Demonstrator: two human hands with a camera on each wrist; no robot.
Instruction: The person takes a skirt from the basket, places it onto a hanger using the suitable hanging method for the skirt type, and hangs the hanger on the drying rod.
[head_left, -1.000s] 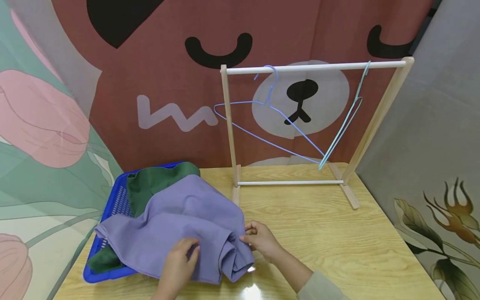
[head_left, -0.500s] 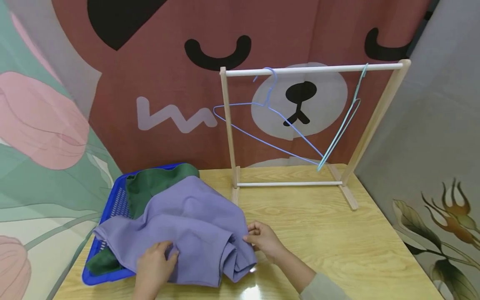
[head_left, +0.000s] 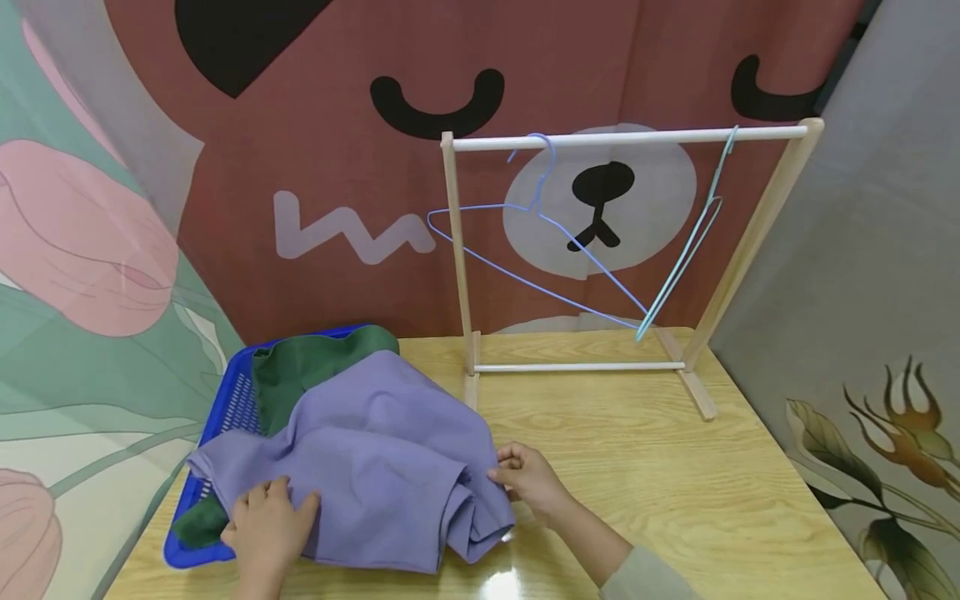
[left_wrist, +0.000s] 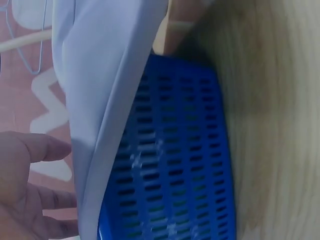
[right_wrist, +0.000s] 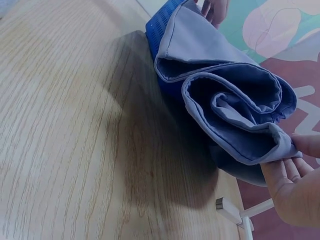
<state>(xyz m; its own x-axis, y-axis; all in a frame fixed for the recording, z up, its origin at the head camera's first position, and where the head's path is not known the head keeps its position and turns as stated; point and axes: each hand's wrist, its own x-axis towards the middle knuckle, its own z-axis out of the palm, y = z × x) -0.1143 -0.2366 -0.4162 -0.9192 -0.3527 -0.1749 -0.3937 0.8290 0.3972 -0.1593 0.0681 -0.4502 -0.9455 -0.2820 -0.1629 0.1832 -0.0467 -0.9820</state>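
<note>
A purple garment (head_left: 375,458) lies loosely spread over a blue basket (head_left: 180,552), its near and right edges hanging past the rim above the table. My right hand (head_left: 534,486) pinches its right edge between thumb and fingers; the right wrist view shows the folded, hollow layers of the garment (right_wrist: 225,125) there. At the near left my left hand (head_left: 264,527) has its fingers spread over the cloth. In the left wrist view the fingertips of the left hand (left_wrist: 20,185) touch the cloth with the fingers fairly straight. Green cloth (head_left: 318,358) shows under the purple garment.
A wooden rack (head_left: 738,258) with a white top bar (head_left: 637,137) stands at the back right. From it hang a purple-blue hanger (head_left: 552,158) and a light-blue hanger (head_left: 678,268). Printed curtains (head_left: 337,292) enclose the wood-grain table (head_left: 637,492).
My left hand has slid leftward along the garment's near edge, its fingers spreading from a loose curl. The right hand keeps its pinch and has barely moved.
</note>
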